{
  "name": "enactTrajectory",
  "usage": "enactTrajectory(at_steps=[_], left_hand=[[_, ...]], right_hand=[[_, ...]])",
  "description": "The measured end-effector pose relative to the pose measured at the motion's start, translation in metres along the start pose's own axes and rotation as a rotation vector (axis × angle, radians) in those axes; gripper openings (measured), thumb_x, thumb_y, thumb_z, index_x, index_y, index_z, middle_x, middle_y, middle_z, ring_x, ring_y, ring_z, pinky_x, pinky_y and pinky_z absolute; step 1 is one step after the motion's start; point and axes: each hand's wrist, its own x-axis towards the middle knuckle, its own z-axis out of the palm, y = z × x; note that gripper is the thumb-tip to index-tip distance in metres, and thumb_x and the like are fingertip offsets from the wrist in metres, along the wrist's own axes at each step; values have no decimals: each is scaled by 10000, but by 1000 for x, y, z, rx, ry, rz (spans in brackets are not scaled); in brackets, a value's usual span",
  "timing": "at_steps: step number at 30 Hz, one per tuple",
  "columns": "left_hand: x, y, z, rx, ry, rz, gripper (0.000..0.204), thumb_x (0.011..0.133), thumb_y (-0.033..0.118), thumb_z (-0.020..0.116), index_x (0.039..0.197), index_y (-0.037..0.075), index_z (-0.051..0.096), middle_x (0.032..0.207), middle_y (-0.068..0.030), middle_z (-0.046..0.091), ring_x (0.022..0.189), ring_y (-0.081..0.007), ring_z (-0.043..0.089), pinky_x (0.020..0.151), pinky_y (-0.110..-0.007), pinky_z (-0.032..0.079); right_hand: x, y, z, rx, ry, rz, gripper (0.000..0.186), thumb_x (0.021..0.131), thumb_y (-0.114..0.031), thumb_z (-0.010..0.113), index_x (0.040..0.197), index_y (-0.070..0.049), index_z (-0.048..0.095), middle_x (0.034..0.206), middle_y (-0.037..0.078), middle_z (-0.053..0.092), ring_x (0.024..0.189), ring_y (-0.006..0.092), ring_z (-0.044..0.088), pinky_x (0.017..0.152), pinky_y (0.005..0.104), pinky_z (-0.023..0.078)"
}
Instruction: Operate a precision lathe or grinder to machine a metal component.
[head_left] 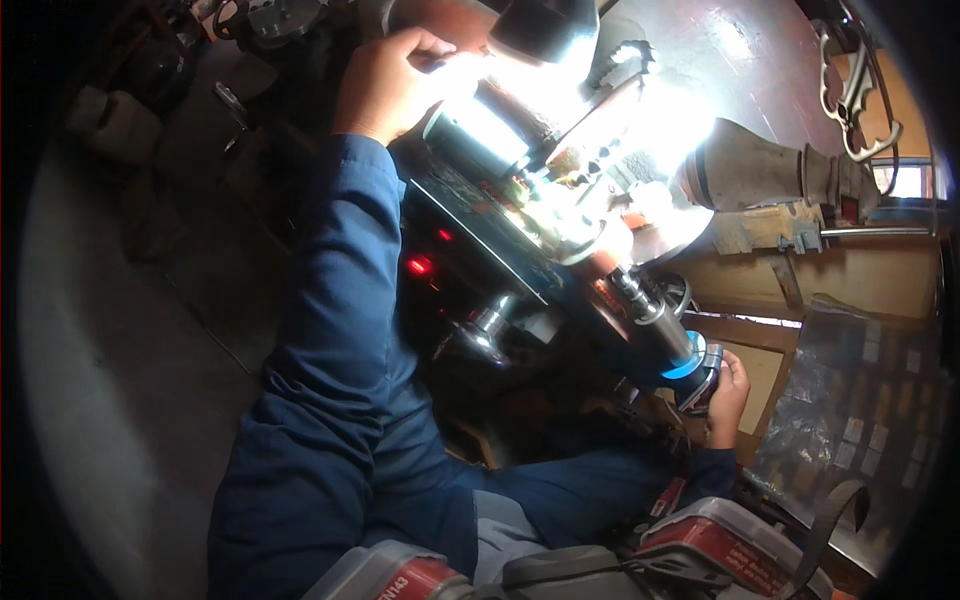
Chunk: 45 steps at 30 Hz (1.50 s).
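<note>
A bench machine with a metal shaft [640, 290] and a bright cylinder [478, 138] runs diagonally through the middle, partly washed out by glare. My left hand [385, 85] is at its upper end, close to a dark lamp shade [545, 30]. Its fingers are bent inward; the glare hides the tips and whatever they grip. At the lower right end, my right hand [728, 395] wraps around a dark round knob [700, 382] beside a blue ring [685, 366]. Both arms have dark blue sleeves.
Behind the machine is a broad reddish metal plate [745, 55]. A grey tapered part [755, 170] and a pale hand frame [850, 100] sit at the right. Below them hangs a plastic sheet [850, 400]. Red lights [420, 265] glow under the machine. Red-and-clear cartridges [735, 545] fill the lower edge.
</note>
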Motion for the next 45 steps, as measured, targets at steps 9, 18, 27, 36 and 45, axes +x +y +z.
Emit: enactTrajectory(at_steps=[9,18,27,36,45], left_hand=[[-1,-2,3,38,0,-21,258,743,158,792,972,71,711,934,-82,722,851,-162,680,758,-289,530],[2,-8,6,34,-4,1,251,751,170,790,968,72,713,913,-72,721,835,-156,676,741,-286,530],[2,-5,5,14,-25,-38,259,752,171,792,979,75,713,910,-68,718,822,-153,669,732,-280,525],[0,4,-3,21,-41,7,252,760,201,793,974,94,716,909,-71,716,821,-166,675,719,-285,537],[0,2,2,-34,-42,20,251,746,149,790,977,92,711,904,-67,717,817,-157,676,720,-288,538]], right_hand=[[35,-37,-1,201,-476,490,228,882,-76,491,995,37,654,785,58,663,636,95,613,558,218,481],[-60,10,54,-103,525,-250,416,962,-182,485,1283,73,411,1270,235,474,1180,292,483,1020,399,361],[-72,129,84,-422,548,-440,451,969,-199,468,1308,86,381,1223,302,494,1080,423,525,940,486,401],[-72,4,56,-506,662,-415,409,1032,-238,315,1331,22,417,1189,268,568,1026,405,600,857,442,476],[-30,-20,6,-490,235,-150,337,994,-188,387,1154,-4,619,1094,173,654,995,300,629,843,376,482]])
